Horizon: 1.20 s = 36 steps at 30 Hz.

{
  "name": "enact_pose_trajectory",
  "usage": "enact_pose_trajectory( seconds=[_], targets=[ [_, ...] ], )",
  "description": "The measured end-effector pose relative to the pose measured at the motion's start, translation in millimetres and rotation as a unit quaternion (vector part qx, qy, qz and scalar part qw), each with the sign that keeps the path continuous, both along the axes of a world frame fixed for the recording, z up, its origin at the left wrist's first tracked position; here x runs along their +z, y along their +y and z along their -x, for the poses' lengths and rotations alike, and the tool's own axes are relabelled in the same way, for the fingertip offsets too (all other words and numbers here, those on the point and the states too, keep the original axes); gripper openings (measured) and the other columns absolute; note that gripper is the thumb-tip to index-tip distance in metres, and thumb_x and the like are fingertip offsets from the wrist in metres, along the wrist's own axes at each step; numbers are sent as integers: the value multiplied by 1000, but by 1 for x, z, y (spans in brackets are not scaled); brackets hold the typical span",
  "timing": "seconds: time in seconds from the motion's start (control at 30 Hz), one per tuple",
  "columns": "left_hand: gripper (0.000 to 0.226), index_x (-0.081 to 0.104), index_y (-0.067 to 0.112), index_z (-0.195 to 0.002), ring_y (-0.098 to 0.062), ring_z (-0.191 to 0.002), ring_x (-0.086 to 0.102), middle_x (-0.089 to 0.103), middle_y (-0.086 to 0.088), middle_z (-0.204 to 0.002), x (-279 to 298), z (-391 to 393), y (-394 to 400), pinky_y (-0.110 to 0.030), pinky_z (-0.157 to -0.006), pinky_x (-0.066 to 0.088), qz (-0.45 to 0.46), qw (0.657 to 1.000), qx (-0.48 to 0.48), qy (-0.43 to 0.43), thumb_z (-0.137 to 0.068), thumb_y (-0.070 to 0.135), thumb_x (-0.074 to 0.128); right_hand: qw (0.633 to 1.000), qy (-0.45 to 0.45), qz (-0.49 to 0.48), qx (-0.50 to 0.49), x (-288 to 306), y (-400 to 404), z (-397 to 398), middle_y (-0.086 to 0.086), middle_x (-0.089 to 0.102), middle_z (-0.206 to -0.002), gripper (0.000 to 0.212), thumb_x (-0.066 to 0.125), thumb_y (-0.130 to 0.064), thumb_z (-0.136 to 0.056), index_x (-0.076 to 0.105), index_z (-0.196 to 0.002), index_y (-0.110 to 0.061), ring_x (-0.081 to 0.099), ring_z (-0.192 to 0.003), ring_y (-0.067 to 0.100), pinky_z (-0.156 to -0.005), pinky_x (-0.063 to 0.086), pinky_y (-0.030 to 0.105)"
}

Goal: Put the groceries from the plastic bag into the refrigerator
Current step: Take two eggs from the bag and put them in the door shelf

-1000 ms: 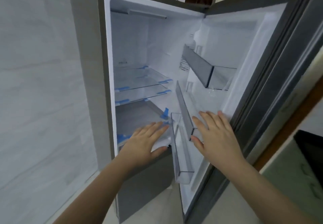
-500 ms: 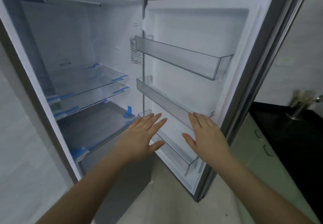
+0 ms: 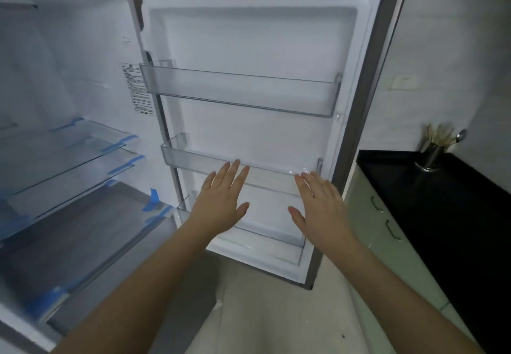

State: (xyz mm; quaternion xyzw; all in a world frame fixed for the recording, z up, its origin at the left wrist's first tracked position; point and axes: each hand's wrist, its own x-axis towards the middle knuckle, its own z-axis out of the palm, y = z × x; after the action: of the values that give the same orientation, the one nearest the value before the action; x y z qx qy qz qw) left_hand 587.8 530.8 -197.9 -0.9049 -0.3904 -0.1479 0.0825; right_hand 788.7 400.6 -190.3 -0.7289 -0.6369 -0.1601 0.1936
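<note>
The refrigerator [image 3: 116, 57] stands with its door [image 3: 249, 35] swung wide to the right, filling most of the view. Its inside is white, its outer edge grey. In the cabinet on the left lie two clear glass shelves [image 3: 69, 146], one just above the other, both with strips of blue tape [image 3: 119, 143] at their front corners, and under them a grey drawer cover [image 3: 83, 232] with more blue tape on its front edge. A printed label [image 3: 137, 88] sticks to the inner right wall; its text is too small to read.

The door carries three clear bins: the top bin [image 3: 240, 91], the middle bin [image 3: 193, 160] and the bottom bin [image 3: 265, 243], the last partly hidden behind the hands. The cabinet's left side and top are cut off by the frame. No plastic bag or groceries show in this view.

Both hands hold nothing. The left hand [image 3: 221, 201] is flat, fingers straight and together, its grip released, raised in front of the middle bin. The right hand [image 3: 320, 204] is likewise spread and released, near the door's right edge. Whether either touches the door, I cannot tell.

To the right, a black tabletop [image 3: 442, 193] carries one metal cup [image 3: 431, 154] of utensils, blurred. Below it are pale green cabinet fronts [image 3: 370, 223] with two handles.
</note>
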Motion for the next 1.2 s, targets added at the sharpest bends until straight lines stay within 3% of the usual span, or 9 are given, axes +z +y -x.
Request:
enact_pose_trajectory(
  seconds=[0.1,0.23,0.47,0.8,0.9,1.0,1.1,1.2],
  targets=[
    [81,-5,25,-155,-24,-151,-2,-1,-3,-165,3,-19,16,-45,-119,-3,-6,1000,8,6,-96,53,42,999,33,-7,7,6,20,-28,12,55,-135,55,61,-34,-90,47,-138,-10,51,-125,31,-110,36,48],
    [76,7,22,-155,-23,-150,8,12,-3,-163,9,-42,29,-46,-119,0,-23,1000,15,8,-96,50,45,999,51,-2,-4,11,46,-55,7,54,-134,50,58,-31,-91,46,-137,-14,49,-123,26,-110,35,40],
    [72,30,16,-150,-29,-139,31,37,-8,-149,15,-69,48,-47,-117,14,-30,999,16,-11,-89,42,58,997,75,18,-8,13,74,-80,4,50,-138,55,58,-38,-91,42,-139,-18,47,-126,23,-110,37,41],
    [69,27,17,-148,-27,-138,27,31,-6,-149,24,-84,47,-43,-104,32,9,999,43,-13,-90,40,57,993,106,47,1,8,83,-95,-1,38,-149,58,60,-31,-91,34,-143,-25,42,-134,23,-112,35,41],
    [66,28,17,-145,-27,-135,30,33,-6,-148,29,-86,46,-42,-101,37,14,999,51,-14,-90,39,57,994,84,67,9,5,79,-97,0,31,-154,64,60,-27,-90,28,-145,-26,36,-139,25,-113,35,44],
    [66,28,15,-145,-27,-135,30,33,-8,-148,31,-86,44,-42,-99,40,16,998,52,-7,-91,40,57,993,55,98,28,7,73,-103,0,20,-159,67,55,-31,-93,19,-150,-26,22,-146,25,-117,24,45],
    [72,22,14,-151,-29,-141,26,27,-11,-155,24,-82,36,-43,-105,36,20,998,55,-5,-93,41,54,992,25,119,29,8,60,-104,-1,-1,-163,73,47,-42,-96,4,-153,-27,0,-149,23,-120,13,47],
    [76,10,19,-155,-30,-148,13,11,-11,-163,13,-75,24,-43,-116,23,35,999,40,-4,-96,47,49,993,26,116,18,8,39,-98,-1,-10,-162,75,44,-45,-97,-2,-153,-26,-7,-149,22,-120,11,46]
  ],
)
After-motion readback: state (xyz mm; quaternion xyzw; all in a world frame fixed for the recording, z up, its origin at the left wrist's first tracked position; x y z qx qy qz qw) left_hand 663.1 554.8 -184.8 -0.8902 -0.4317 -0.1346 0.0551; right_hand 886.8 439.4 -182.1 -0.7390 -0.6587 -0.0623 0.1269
